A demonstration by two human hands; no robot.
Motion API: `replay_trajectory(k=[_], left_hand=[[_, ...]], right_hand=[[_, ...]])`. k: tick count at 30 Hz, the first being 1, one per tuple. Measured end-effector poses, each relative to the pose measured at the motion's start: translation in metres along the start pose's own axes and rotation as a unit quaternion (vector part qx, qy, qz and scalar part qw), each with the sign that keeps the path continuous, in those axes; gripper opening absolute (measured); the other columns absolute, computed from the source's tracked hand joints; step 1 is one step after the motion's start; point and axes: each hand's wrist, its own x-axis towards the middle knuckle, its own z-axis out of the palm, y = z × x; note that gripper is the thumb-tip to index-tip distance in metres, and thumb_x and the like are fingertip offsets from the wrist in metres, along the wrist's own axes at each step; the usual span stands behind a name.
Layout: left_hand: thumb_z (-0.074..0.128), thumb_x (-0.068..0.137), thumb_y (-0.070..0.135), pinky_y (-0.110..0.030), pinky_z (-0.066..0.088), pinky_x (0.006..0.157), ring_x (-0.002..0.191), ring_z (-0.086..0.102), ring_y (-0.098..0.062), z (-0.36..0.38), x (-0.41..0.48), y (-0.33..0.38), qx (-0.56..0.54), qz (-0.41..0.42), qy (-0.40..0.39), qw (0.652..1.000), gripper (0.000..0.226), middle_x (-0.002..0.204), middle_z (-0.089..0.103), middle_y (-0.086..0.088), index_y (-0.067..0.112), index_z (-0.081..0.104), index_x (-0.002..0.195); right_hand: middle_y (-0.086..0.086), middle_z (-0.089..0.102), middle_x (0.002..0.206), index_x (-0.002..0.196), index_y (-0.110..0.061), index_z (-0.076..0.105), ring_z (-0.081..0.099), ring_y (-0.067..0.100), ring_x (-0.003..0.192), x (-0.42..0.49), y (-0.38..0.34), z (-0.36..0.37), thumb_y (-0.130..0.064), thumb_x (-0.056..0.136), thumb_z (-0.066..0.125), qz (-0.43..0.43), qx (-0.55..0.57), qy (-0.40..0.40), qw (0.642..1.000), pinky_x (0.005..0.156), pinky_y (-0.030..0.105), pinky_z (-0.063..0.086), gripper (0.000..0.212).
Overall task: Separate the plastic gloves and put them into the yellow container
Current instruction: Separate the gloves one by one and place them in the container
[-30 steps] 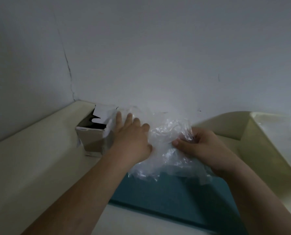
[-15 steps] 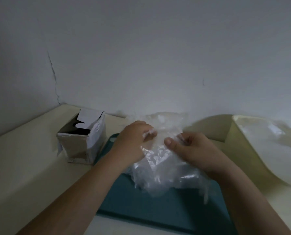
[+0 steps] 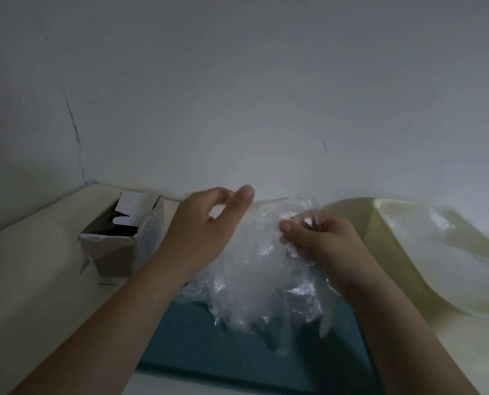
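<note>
The crumpled clump of clear plastic gloves [image 3: 254, 280] sits centre frame, between your two hands, over the flat teal tray [image 3: 209, 346]. Can't tell if its lower folds rest on the tray.

Your right hand [image 3: 325, 240] is on the clump's upper right edge, thumb and curled fingers pinching film at the top. Your left hand [image 3: 203, 226] is at the upper left, back of the hand toward you, fingers curled, thumb raised. A faint film edge runs from that thumb toward the right hand, but I can't tell whether the left is actually gripping it.

The clump has no usable long axis, it's a wad. One glove finger dangles at its lower right.

The pale yellow plastic container [image 3: 380, 232] is at the right of frame, just beside your right forearm, with clear film already in it. So the right hand is nearer for the drop. My read: anchor with one hand, peel a single layer sideways with the other.

The open brown cardboard box [image 3: 109, 252] is left of your left wrist on the cream table [image 3: 23, 295], out of the path.
</note>
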Motion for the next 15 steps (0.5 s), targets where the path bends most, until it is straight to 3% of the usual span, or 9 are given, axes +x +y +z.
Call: replay_trajectory(k=[2,5,7,9,11,13,15], left_hand=[[0.069,0.079,0.078,-0.025,0.051,0.093,0.104,0.067,0.005,0.003,-0.001,-0.001,-0.065,-0.037,-0.062,0.995,0.054,0.105,0.076,0.018,0.032,0.076,0.104],[0.093,0.069,0.049,-0.04,0.058,0.092,0.093,0.072,-0.012,0.011,-0.004,-0.005,-0.16,-0.086,-0.112,0.977,0.041,0.098,0.078,-0.001,0.026,0.078,0.1],[0.091,0.078,0.027,-0.039,0.058,0.088,0.085,0.07,-0.016,0.015,-0.004,-0.005,-0.173,-0.101,-0.105,0.974,0.021,0.098,0.078,-0.015,0.02,0.08,0.094],[0.084,0.086,0.021,-0.036,0.058,0.089,0.084,0.07,-0.015,0.014,-0.003,-0.005,-0.184,-0.11,-0.092,0.972,0.006,0.097,0.078,-0.015,0.019,0.083,0.092],[0.079,0.092,0.021,-0.028,0.06,0.085,0.084,0.071,-0.014,0.01,-0.002,-0.005,-0.198,-0.121,-0.073,0.97,0.006,0.094,0.08,-0.009,0.022,0.084,0.093],[0.077,0.093,0.024,-0.026,0.058,0.079,0.085,0.072,-0.015,0.009,0.001,-0.006,-0.21,-0.133,-0.052,0.967,0.008,0.092,0.08,-0.004,0.023,0.084,0.095],[0.076,0.094,0.025,-0.027,0.058,0.078,0.085,0.072,-0.016,0.009,0.003,-0.008,-0.225,-0.144,-0.024,0.963,0.008,0.09,0.079,-0.002,0.023,0.084,0.092]], right_hand=[[0.006,0.062,0.06,0.09,0.013,0.066,0.056,0.012,0.049,-0.001,-0.002,0.0,-0.01,0.087,0.076,0.018,0.047,-0.002,0.999,0.051,0.02,0.049,0.025],[0.015,0.058,0.066,0.086,0.007,0.067,0.054,0.019,0.055,-0.001,-0.002,0.001,-0.017,0.086,0.078,0.027,0.083,-0.014,0.996,0.054,0.025,0.049,0.026],[0.013,0.054,0.062,0.082,0.005,0.064,0.047,0.02,0.052,0.001,0.0,0.0,-0.023,0.088,0.076,0.025,0.086,0.006,0.996,0.054,0.026,0.043,0.031],[0.016,0.048,0.064,0.088,0.007,0.063,0.039,0.025,0.058,0.003,0.003,-0.001,-0.032,0.089,0.075,0.008,0.074,0.041,0.996,0.059,0.032,0.038,0.041],[0.015,0.045,0.069,0.086,0.006,0.061,0.038,0.026,0.064,0.006,0.006,-0.003,-0.034,0.095,0.071,-0.01,0.069,0.071,0.995,0.067,0.04,0.037,0.042],[0.009,0.044,0.067,0.079,0.004,0.058,0.044,0.021,0.063,0.008,0.008,-0.004,-0.03,0.101,0.065,-0.021,0.075,0.101,0.992,0.072,0.038,0.045,0.04],[0.012,0.051,0.08,0.085,0.013,0.058,0.053,0.022,0.072,0.011,0.011,-0.006,-0.029,0.102,0.062,-0.023,0.094,0.111,0.989,0.077,0.033,0.055,0.046]])
